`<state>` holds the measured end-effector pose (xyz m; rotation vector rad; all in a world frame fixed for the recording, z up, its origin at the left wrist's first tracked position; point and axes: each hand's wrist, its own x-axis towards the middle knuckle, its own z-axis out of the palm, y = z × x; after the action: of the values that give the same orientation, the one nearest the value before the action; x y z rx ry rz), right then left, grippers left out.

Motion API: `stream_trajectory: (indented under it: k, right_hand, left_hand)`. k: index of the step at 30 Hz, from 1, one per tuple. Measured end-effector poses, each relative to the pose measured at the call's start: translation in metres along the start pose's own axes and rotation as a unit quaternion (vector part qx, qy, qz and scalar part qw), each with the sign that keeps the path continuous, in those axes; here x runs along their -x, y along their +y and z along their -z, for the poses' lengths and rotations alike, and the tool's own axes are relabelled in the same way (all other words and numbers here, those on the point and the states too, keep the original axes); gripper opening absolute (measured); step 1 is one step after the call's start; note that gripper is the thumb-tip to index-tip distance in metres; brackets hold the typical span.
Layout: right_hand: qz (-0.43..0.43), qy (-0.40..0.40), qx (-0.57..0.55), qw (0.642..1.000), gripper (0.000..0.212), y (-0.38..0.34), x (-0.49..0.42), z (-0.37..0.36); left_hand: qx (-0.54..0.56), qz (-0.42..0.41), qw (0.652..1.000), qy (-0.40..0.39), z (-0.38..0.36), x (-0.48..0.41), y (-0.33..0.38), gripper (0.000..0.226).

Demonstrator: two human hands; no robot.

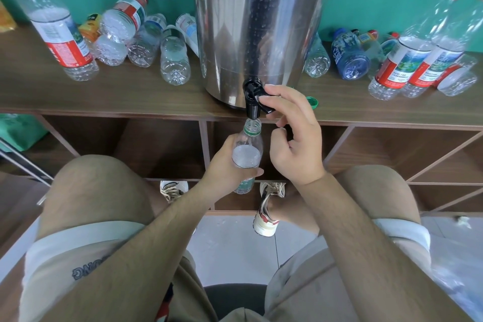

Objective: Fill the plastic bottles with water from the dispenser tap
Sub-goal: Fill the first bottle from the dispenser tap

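Right hand (pixel 292 133) is pinching the black plastic tap lever (pixel 257 98) on the steel dispenser (pixel 258 21) while left hand (pixel 230 165) grips the clear green-labelled bottle (pixel 247 153) under it, roughly half full, so I'd release once it nears the neck.

From the tap (pixel 253 98), the shelf top (pixel 104 97) lies bare along its front edge toward 9 o'clock; lying bottles (pixel 146 39) crowd 10 to 11, the dispenser (pixel 256 21) walls off 12, standing bottles (pixel 407 60) block 2, a green cap (pixel 312 102) sits at 3, and the held bottle (pixel 247 154) fills 6
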<state>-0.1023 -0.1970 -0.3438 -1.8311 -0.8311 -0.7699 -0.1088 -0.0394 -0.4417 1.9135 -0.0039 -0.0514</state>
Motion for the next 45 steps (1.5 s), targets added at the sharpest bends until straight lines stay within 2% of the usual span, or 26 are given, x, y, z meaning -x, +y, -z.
stream_trajectory:
  k: [21,27,33,45]
  right_hand:
    - [-0.014,-0.018,-0.012,1.0,0.065,0.0013,0.0018,0.0006]
    - [-0.017,-0.016,-0.013,1.0,0.061,-0.0003,0.0026,0.0012]
    - [-0.021,-0.011,-0.02,1.0,0.066,-0.0003,0.0041,0.0009]
    - [-0.034,-0.019,-0.018,0.999,0.056,0.0011,0.0047,0.0]
  left_hand:
    - [0.04,-0.001,0.999,0.003,0.0006,-0.0019,-0.0051,0.093]
    - [0.012,-0.003,1.0,0.002,0.0015,-0.0029,-0.0081,0.085]
    - [0.029,-0.004,1.0,-0.004,-0.0014,-0.0041,-0.0086,0.086]
    - [0.044,0.002,0.999,-0.008,-0.0022,-0.0026,-0.0061,0.093]
